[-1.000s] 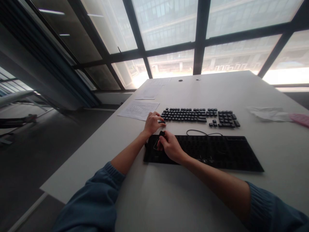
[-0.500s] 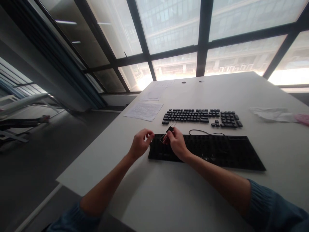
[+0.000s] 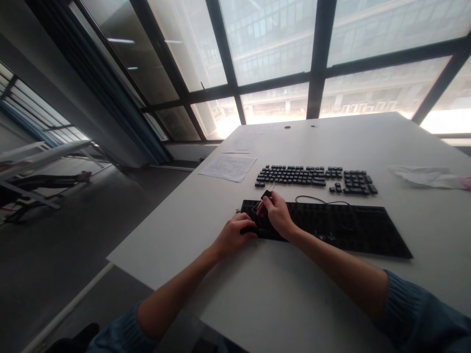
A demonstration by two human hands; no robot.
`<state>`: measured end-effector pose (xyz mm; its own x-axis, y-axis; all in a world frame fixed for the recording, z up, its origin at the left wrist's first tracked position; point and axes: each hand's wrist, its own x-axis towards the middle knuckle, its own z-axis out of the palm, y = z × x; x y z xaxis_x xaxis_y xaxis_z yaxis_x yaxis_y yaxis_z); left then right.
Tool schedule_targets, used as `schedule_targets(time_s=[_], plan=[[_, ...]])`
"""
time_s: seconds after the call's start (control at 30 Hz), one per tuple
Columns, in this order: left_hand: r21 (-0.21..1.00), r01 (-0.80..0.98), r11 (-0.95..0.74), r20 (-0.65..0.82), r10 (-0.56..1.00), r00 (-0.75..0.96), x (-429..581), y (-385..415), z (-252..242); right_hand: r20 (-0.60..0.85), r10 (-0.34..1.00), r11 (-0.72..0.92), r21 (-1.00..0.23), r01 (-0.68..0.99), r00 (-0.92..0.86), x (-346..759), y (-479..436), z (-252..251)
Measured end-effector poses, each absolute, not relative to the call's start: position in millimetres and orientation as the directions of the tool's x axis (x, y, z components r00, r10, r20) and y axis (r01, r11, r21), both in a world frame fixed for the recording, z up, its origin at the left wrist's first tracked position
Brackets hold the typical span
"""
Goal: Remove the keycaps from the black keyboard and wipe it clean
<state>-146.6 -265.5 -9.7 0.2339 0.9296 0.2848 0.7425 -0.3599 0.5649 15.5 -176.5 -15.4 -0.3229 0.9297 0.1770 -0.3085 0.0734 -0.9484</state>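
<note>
A black keyboard [image 3: 353, 230] lies on the white table, its upper face dark with few keys to make out. My left hand [image 3: 232, 234] is at its left end, fingers bent over the top and thumb by the front edge, closed on that corner. In my right hand [image 3: 277, 213], above the keyboard's left part, is a keycap puller [image 3: 266, 194] with a black handle and thin wire loops at both ends. Whether the lower loop touches the keyboard I cannot tell. Behind the keyboard, loose black keycaps [image 3: 294, 175] are laid out in keyboard order.
Printed sheets of paper [image 3: 228, 167] lie at the table's left side. A crumpled white wrapper [image 3: 419, 175] is on the right. The keyboard's cable [image 3: 312, 197] curves behind it. Windows stand beyond the table [image 3: 165, 240], whose left edge drops to a dark floor.
My left hand has come down from a raised pinch onto the keyboard's left corner. My right hand keeps the keycap puller at about the same spot. The view has shifted slightly left.
</note>
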Motion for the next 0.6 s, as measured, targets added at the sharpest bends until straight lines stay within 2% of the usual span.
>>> schedule_targets(time_s=[0.23, 0.37, 0.47, 0.6], plan=[[0.685, 0.664, -0.301, 0.317, 0.943, 0.100, -142.7, -271.3, -9.3, 0.175, 0.925, 0.069, -0.950, -0.304, -0.337, 16.2, -175.7, -17.2], [0.721, 0.642, -0.261, 0.371, 0.928, -0.041, -158.7, -256.4, 1.1, 0.172, 0.924, 0.061, -0.948, -0.313, -0.341, 15.2, -174.7, -17.4], [0.684, 0.698, -0.213, 0.423, 0.895, -0.141, -171.8, -222.3, 14.1, 0.171, 0.922, 0.057, -0.947, -0.316, -0.346, 14.0, -174.2, -17.8], [0.527, 0.807, -0.267, 0.504, 0.862, -0.044, -169.8, -158.5, 27.8, 0.182, 0.920, 0.076, -0.952, -0.298, -0.347, 12.9, -173.8, -20.0]])
